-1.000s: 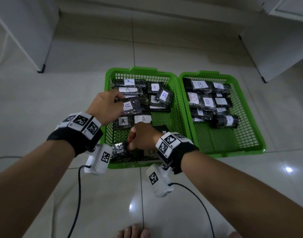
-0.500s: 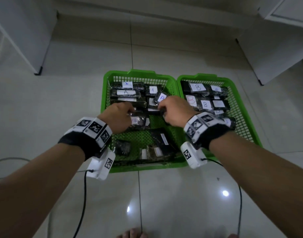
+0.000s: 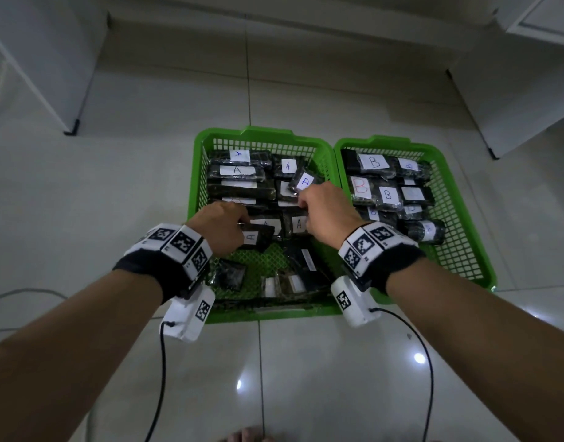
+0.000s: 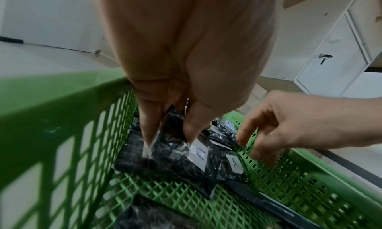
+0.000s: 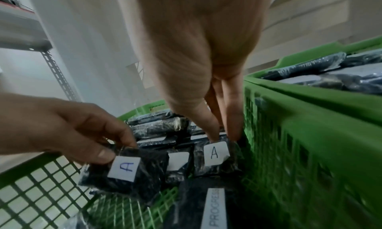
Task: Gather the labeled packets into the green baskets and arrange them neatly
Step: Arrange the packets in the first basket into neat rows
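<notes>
The left hand's thumb (image 5: 103,154) and forefinger pinch the top edge of a dark packet labeled A (image 5: 126,168), holding it tilted just above the mesh floor of the left green basket (image 3: 258,137). The left hand (image 3: 221,226) is curled round that packet's edge, its other fingers folded in. The right hand (image 3: 327,208) points its fingers (image 5: 212,126) down, nearly straight and close together, their tips touching the top edge of a second A packet (image 5: 216,154), which lies against the basket's right wall; whether they pinch it cannot be told.

There are two green baskets, side by side and touching on a tiled floor (image 3: 306,378). The left one holds the A packets: about nine show a label, the rows at the far end stacked flat and one (image 3: 304,181) lying tilted on top. Near its front edge lie some four loose dark packets, one with a long white strip. The right green basket (image 3: 465,250) holds about nine B packets (image 3: 375,162), filling its far half.

Only the right wrist view shows the strip reads PROGRESS (image 5: 214,208). The left wrist view shows the pinched packet's label from behind the fingers, and a white cabinet (image 4: 330,56) with a key in its lock. The head view alone shows both baskets and two marked wrist bands
</notes>
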Tool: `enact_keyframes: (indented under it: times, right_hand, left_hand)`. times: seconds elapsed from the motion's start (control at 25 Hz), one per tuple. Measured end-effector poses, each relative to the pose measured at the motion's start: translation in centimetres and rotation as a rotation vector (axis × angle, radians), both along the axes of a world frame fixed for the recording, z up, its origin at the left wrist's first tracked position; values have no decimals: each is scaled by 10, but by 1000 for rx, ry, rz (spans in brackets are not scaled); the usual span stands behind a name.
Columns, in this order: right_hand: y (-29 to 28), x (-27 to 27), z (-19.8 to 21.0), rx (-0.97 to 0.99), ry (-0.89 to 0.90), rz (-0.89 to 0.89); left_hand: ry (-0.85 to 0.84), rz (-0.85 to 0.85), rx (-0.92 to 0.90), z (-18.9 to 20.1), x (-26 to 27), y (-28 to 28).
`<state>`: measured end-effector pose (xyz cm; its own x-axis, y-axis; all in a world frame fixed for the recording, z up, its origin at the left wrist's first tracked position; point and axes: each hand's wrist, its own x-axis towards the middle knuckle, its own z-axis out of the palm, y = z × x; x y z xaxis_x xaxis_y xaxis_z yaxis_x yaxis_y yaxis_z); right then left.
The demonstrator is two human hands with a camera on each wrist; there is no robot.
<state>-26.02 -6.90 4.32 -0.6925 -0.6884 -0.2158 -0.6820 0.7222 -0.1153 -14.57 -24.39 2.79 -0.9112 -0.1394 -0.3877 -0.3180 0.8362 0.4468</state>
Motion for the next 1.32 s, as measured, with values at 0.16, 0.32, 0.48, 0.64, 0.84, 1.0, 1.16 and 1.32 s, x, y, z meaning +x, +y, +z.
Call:
enact_keyframes:
  times: [0.16, 0.32, 0.48, 0.64, 0.84, 1.0, 1.16, 1.32]
  right_hand:
    - [-6, 9, -7, 193, -102, 33]
    - [-10, 15, -1, 202, -60, 32]
    - [-8, -9, 9, -40, 122, -130]
    - [-16, -36, 10, -26, 59, -152]
    - [-18, -37, 0, 21, 37, -69]
    - [-9, -51, 18, -225, -3, -284]
    - [-3, -56, 38, -334, 1, -312]
    - [-8, -46, 28, -218, -6, -251]
  left_hand:
    - [-5, -14, 3, -1, 0, -4]
    - [3, -14, 21, -2, 1, -6]
    - [6, 21, 68, -1, 2, -9]
    - [12, 31, 94, 1, 2, -9]
    - [23, 46, 103, 1, 3, -9]
    - [20, 52, 112, 1, 4, -9]
    - [34, 55, 118, 0, 4, -10]
    - [31, 50, 125, -1, 4, -11]
